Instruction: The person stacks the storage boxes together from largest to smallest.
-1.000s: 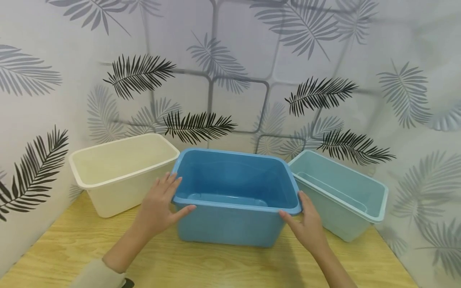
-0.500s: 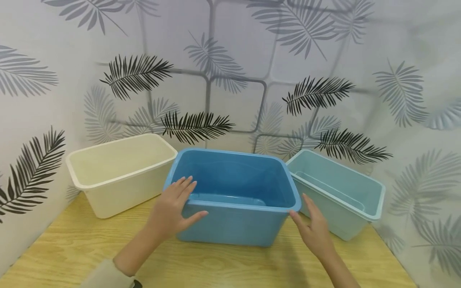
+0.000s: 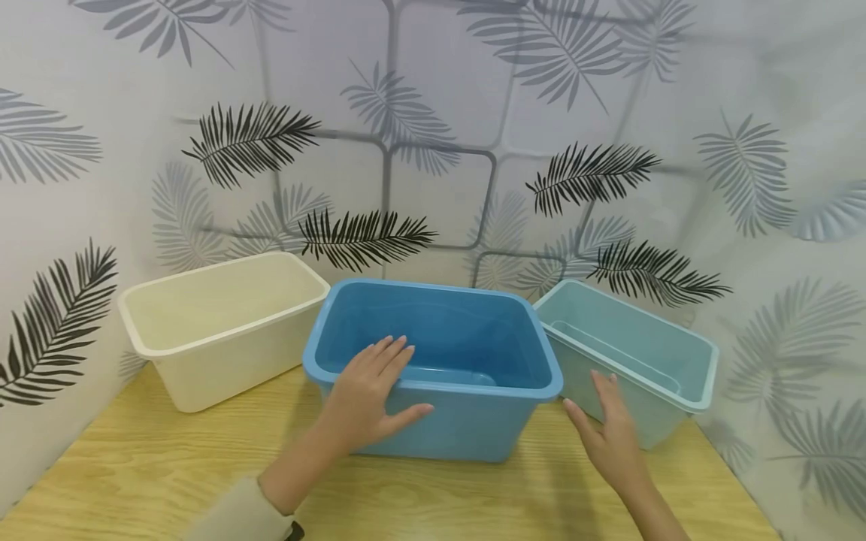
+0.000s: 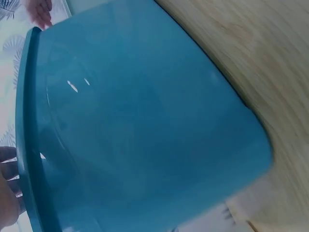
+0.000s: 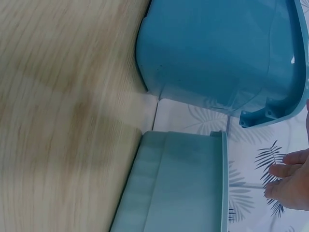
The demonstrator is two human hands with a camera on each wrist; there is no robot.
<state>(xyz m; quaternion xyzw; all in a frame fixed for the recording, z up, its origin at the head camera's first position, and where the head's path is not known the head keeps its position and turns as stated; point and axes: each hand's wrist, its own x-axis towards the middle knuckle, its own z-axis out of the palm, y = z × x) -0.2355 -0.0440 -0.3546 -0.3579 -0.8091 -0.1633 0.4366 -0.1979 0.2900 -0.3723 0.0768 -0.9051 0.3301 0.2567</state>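
Observation:
A deep blue plastic bin point(image 3: 467, 424) stands upright in the middle of the table. My left hand point(image 3: 365, 394) is at its front rim, fingers straight and thumb spread along the front side. The left wrist view has that hand point(image 4: 7, 203) by the rim of the blue bin point(image 4: 140, 116); contact is hard to tell. To the right, my right hand point(image 3: 612, 443) hovers apart from the blue bin, in front of a pale teal bin point(image 3: 666, 428), fingers extended and holding nothing. In the right wrist view the hand point(image 5: 292, 186) appears beyond the rims of both bins.
A cream bin point(image 3: 237, 361) stands at the back left, angled, close beside the blue one. Wood-grain table point(image 3: 433, 503) stretches in front of the bins. Behind and at both sides hangs leaf-patterned white covering point(image 3: 446, 203).
My left hand has slid rightward from the blue bin's left corner along its front rim. My right hand has come off the right corner and moved right. The bins keep their places.

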